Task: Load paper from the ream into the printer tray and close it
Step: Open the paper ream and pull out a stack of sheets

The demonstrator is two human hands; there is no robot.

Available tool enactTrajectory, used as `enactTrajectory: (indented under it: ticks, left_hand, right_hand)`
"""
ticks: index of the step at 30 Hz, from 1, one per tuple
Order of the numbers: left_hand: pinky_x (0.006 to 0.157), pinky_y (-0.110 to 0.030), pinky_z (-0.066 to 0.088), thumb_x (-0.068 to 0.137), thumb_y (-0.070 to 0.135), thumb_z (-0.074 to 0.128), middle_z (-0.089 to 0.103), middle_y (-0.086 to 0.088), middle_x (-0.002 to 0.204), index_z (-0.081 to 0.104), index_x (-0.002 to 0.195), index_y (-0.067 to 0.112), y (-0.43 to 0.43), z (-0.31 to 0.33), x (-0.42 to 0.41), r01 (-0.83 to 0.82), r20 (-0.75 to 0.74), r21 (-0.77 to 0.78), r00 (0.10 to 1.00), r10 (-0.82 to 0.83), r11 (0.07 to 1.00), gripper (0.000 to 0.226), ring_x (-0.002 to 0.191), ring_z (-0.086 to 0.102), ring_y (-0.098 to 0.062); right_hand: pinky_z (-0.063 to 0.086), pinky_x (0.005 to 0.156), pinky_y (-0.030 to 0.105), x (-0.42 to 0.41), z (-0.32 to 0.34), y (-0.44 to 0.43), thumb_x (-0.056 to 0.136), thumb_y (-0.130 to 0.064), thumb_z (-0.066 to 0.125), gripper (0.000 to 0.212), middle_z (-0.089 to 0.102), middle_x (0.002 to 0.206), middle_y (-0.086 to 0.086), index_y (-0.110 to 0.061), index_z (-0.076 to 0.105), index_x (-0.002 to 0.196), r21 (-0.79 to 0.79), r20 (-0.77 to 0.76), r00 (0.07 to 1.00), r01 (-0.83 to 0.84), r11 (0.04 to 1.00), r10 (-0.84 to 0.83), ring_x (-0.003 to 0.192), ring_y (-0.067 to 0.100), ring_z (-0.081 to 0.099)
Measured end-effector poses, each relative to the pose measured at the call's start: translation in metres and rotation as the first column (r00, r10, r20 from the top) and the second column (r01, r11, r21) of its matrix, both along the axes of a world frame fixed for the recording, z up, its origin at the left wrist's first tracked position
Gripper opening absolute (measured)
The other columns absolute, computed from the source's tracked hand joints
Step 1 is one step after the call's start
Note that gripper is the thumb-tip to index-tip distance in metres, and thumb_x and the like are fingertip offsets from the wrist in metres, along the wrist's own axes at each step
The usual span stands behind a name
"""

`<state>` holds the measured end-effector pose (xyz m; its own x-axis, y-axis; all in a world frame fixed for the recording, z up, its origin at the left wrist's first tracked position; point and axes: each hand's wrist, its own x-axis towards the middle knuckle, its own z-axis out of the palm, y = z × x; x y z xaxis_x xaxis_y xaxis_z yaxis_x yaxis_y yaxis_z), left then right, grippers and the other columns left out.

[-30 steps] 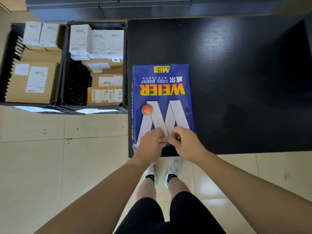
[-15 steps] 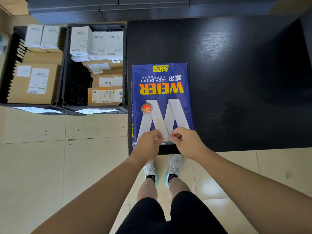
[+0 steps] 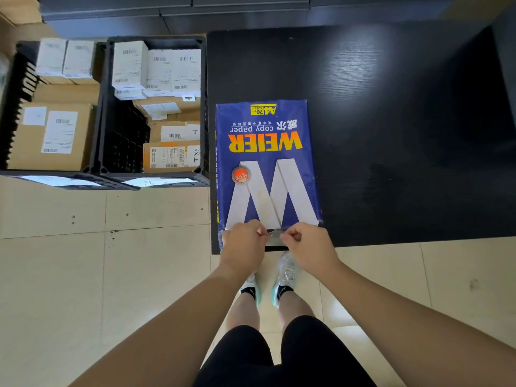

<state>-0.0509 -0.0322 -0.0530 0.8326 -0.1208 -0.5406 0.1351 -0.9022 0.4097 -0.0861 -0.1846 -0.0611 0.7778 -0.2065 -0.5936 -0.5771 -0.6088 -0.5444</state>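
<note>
A blue wrapped ream of copy paper (image 3: 266,163), printed with yellow and white lettering, lies flat on the near left corner of a black table (image 3: 391,121). My left hand (image 3: 243,245) and my right hand (image 3: 308,247) both pinch the wrapper flap at the ream's near end, fingertips almost touching over a small shiny fold of wrapping. The ream's near edge is partly hidden by my hands. No printer or tray is in view.
Two black plastic crates (image 3: 156,174) stand on the tiled floor left of the table, packed with cardboard boxes (image 3: 50,135) and white labelled boxes (image 3: 131,64). Dark cabinets (image 3: 178,12) run along the back. My feet (image 3: 265,286) stand at the table's front edge.
My hands have stayed at the ream's near end and drifted slightly apart, pulling at the wrapper flap. The ream has not shifted on the table.
</note>
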Motion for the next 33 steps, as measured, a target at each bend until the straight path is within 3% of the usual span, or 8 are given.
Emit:
enactTrajectory:
  ticks: [5, 13, 20, 24, 28, 33]
  left_hand:
    - [0.084, -0.038, 0.033, 0.096, 0.028, 0.049, 0.068, 0.002, 0.096, 0.065, 0.107, 0.030, 0.002, -0.006, -0.012, 0.198, 0.096, 0.150, 0.972, -0.213, 0.969, 0.019, 0.100, 0.056, -0.021]
    - [0.081, -0.037, 0.030, 0.092, 0.019, 0.055, 0.068, 0.006, 0.095, 0.058, 0.106, 0.024, 0.003, -0.014, -0.019, 0.296, 0.153, 0.215, 0.931, -0.331, 0.931, 0.015, 0.099, 0.052, -0.023]
    - [0.082, -0.036, 0.031, 0.090, 0.014, 0.054, 0.066, 0.006, 0.097, 0.058, 0.108, 0.024, 0.006, -0.012, -0.021, 0.301, 0.165, 0.176, 0.930, -0.330, 0.937, 0.021, 0.098, 0.052, -0.023]
    - [0.085, -0.037, 0.034, 0.088, 0.011, 0.052, 0.065, 0.007, 0.100, 0.061, 0.109, 0.025, 0.005, -0.006, -0.015, 0.278, 0.207, 0.107, 0.933, -0.295, 0.954, 0.026, 0.096, 0.054, -0.022]
    - [0.088, -0.037, 0.034, 0.095, 0.022, 0.052, 0.063, 0.006, 0.100, 0.062, 0.109, 0.024, 0.001, 0.000, -0.003, 0.240, 0.256, 0.094, 0.932, -0.256, 0.966, 0.017, 0.097, 0.054, -0.022]
    - [0.088, -0.039, 0.035, 0.097, 0.030, 0.053, 0.064, 0.004, 0.101, 0.070, 0.106, 0.025, 0.003, 0.000, 0.008, 0.285, 0.259, 0.149, 0.913, -0.316, 0.947, 0.020, 0.100, 0.052, -0.023]
  right_hand:
    - [0.058, 0.076, 0.030, -0.013, -0.009, 0.006, 0.087, -0.028, 0.071, 0.015, 0.072, 0.084, -0.005, -0.016, 0.071, 0.097, 0.044, -0.016, 0.995, 0.102, 0.994, -0.102, 0.078, 0.012, 0.069]
    - [0.053, 0.069, 0.024, -0.022, -0.019, 0.010, 0.083, -0.029, 0.075, 0.019, 0.063, 0.081, -0.003, -0.018, 0.063, 0.092, 0.006, 0.029, 0.988, 0.152, 0.988, -0.152, 0.075, 0.014, 0.063]
    - [0.043, 0.060, 0.008, -0.031, -0.008, -0.006, 0.085, -0.024, 0.072, 0.007, 0.067, 0.073, -0.006, -0.017, 0.070, 0.086, 0.041, 0.117, 0.942, 0.312, 0.949, -0.314, 0.067, 0.005, 0.061]
    - [0.042, 0.057, 0.010, -0.031, 0.002, -0.017, 0.089, -0.025, 0.067, 0.008, 0.068, 0.072, -0.009, -0.018, 0.070, 0.085, 0.015, 0.137, 0.903, 0.408, 0.913, -0.406, 0.066, 0.001, 0.061]
    - [0.041, 0.057, -0.001, -0.028, 0.008, -0.022, 0.091, -0.022, 0.066, 0.007, 0.066, 0.070, -0.011, -0.019, 0.070, 0.086, 0.005, 0.181, 0.880, 0.446, 0.895, -0.439, 0.065, -0.001, 0.060]
    - [0.038, 0.055, -0.004, -0.022, 0.010, -0.021, 0.093, -0.019, 0.064, 0.012, 0.064, 0.068, -0.006, -0.012, 0.074, 0.091, -0.024, 0.216, 0.879, 0.441, 0.897, -0.426, 0.062, 0.000, 0.057]
